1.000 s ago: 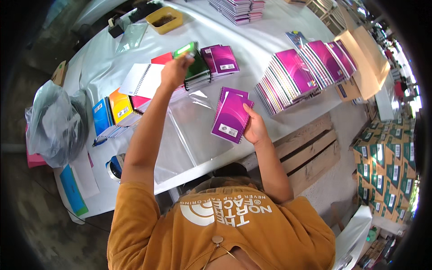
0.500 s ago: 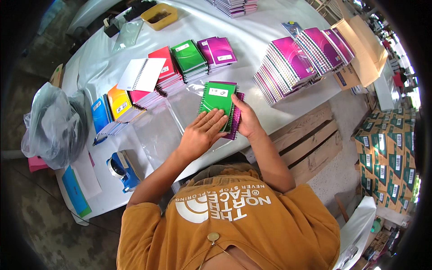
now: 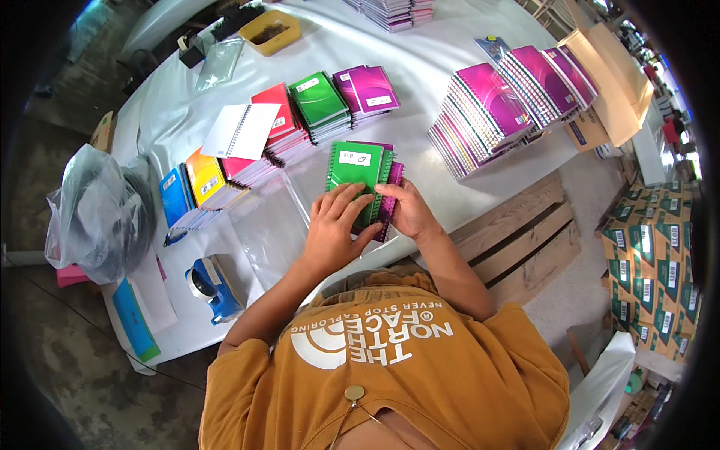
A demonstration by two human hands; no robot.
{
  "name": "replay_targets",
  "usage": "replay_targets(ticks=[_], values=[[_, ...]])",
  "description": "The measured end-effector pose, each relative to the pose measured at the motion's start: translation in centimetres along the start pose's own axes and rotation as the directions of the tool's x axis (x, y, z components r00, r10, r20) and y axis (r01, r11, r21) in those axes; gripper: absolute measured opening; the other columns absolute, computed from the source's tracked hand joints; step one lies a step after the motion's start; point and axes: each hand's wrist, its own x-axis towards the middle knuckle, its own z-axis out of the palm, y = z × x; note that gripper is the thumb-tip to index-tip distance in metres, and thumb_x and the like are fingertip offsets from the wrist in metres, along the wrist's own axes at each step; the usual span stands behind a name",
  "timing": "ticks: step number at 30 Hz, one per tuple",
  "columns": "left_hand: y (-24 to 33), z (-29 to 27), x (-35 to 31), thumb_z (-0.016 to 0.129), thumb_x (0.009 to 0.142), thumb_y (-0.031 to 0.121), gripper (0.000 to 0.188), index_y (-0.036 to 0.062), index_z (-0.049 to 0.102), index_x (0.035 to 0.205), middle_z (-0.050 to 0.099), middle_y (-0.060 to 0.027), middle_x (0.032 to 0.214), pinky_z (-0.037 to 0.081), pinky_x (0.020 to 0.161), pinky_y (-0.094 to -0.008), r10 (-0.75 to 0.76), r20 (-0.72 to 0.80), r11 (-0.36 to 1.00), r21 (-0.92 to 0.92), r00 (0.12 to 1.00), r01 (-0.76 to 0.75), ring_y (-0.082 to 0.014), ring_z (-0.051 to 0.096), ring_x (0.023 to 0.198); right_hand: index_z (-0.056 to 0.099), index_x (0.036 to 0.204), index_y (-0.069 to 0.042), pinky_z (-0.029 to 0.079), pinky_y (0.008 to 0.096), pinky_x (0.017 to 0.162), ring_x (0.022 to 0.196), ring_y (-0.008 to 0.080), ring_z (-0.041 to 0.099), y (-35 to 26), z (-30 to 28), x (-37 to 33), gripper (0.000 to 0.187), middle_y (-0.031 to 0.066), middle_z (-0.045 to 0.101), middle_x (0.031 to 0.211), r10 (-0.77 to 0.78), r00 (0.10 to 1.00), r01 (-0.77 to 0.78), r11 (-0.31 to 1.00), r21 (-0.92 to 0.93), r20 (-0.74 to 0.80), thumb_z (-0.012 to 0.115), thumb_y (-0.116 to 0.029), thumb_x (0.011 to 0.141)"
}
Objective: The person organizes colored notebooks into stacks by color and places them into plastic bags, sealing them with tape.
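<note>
A green spiral notebook [image 3: 352, 166] with a white label lies on top of purple spiral notebooks [image 3: 394, 180], whose coils and edges stick out on the right. My left hand [image 3: 334, 225] curves over the green notebook's lower part, its fingers on the cover and its thumb by the bottom edge. At the right side my right hand [image 3: 411, 214] grips the small pile, thumb on top and its other fingers mostly hidden below. The pile is above the near edge of the covered table.
Behind stand stacks of green notebooks [image 3: 319, 97], purple notebooks [image 3: 366, 88], red notebooks [image 3: 271, 112], yellow notebooks [image 3: 204, 176] and blue notebooks [image 3: 174, 196]. Taller notebook stacks [image 3: 487, 105] stand right, by an open carton [image 3: 619, 82]. A blue tape dispenser [image 3: 214, 289] and plastic bag [image 3: 97, 210] are left.
The green notebook has shifted slightly left over the purple ones, exposing more of their right side. My left fingers have slid lower on the cover; my right hand has moved down along the edge.
</note>
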Motion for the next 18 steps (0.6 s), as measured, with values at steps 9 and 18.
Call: replay_targets(ticks=[9,18], values=[[-0.5,1.4,0.6,0.069,0.067,0.01,0.059,0.0031,0.048,0.122,0.055,-0.0187,0.104,0.048,0.077,-0.0425,-0.42,-0.033,0.908,-0.016,0.907,0.419,-0.037,0.056,0.089,0.05,0.121,-0.002,0.046,0.0315,0.09,0.1,0.0165,0.058,2.6,0.3,1.1,0.031,0.0073,0.059,0.112,0.071,0.997,-0.067,0.991,0.112,-0.029,0.048,-0.02,0.096],[-4.4,-5.1,2.0,0.07,0.063,-0.001,0.026,0.0066,0.06,0.086,0.063,-0.0095,0.084,0.035,0.101,-0.0522,-0.07,-0.512,0.95,-0.296,0.856,-0.099,-0.0271,0.063,0.091,0.04,0.132,-0.001,0.044,0.0373,0.096,0.111,0.0238,0.055,0.8,-0.5,1.9,0.045,0.0132,0.054,0.124,0.258,0.966,-0.258,0.952,0.165,0.025,0.039,-0.031,0.099]])
